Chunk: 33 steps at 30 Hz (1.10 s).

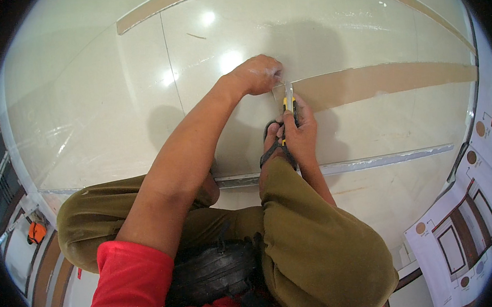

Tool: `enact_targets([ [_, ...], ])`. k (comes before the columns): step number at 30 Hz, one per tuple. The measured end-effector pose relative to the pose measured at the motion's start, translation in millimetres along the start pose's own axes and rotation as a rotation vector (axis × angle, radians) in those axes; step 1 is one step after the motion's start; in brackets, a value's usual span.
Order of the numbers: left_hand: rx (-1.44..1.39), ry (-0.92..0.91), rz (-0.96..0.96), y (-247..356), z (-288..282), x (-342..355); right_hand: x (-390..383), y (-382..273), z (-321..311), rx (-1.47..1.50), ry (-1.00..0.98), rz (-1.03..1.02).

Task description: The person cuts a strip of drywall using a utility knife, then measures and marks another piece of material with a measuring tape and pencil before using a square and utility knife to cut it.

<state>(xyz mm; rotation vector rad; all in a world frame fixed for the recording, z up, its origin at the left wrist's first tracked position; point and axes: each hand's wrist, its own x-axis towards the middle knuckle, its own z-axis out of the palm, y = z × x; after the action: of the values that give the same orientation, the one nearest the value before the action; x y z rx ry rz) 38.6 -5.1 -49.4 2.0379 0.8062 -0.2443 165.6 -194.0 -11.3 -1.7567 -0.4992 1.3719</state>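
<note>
Though near sandal (271,153) and brown strip (377,84), right fingers (305,114) around cutter (289,104) (hold of left fingers (270,66) unclear).

Bright glare spots on floor (137,126); rim distortion.

Printed sheets (440,285) bearing drawings (463,227) and round brown swatches (471,157) lie at the right; a small orange object (36,232) sits far left; light reflections (231,60) gleam on the glossy cream floor (97,117); a black pouch (211,274) rests at the waist
</note>
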Motion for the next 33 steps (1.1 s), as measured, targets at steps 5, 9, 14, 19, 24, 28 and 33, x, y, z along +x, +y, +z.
enact_targets([
  [5,-0.008,-0.008,-0.019,-4.4,-1.7,-4.2,-2.9,-2.4,-0.4,-0.012,-0.009,0.039],
  [9,-0.027,-0.033,-0.076,-3.9,-10.4,-6.1,-5.2,-9.2,-0.1,0.005,-0.033,0.06],
  [14,0.005,-0.037,-0.086,-10.8,-19.5,-13.0,-3.1,-2.2,-2.4,-0.004,-0.047,0.041],
  [19,0.104,-0.111,-0.266,-20.5,-41.1,-12.3,-4.3,-8.1,-0.7,-0.027,-0.051,0.066],
  [24,0.172,0.548,-0.346,-16.8,-44.1,-20.2,-7.3,-14.1,-1.0,-0.045,-0.063,0.093],
  [28,0.088,0.511,-0.293,-16.3,-42.9,-13.6,-3.4,-4.2,0.7,-0.081,-0.045,-0.008],
  [33,0.068,0.34,-0.257,-9.5,-26.1,-16.2,-5.4,-7.1,-4.1,-0.042,-0.111,0.085],
])
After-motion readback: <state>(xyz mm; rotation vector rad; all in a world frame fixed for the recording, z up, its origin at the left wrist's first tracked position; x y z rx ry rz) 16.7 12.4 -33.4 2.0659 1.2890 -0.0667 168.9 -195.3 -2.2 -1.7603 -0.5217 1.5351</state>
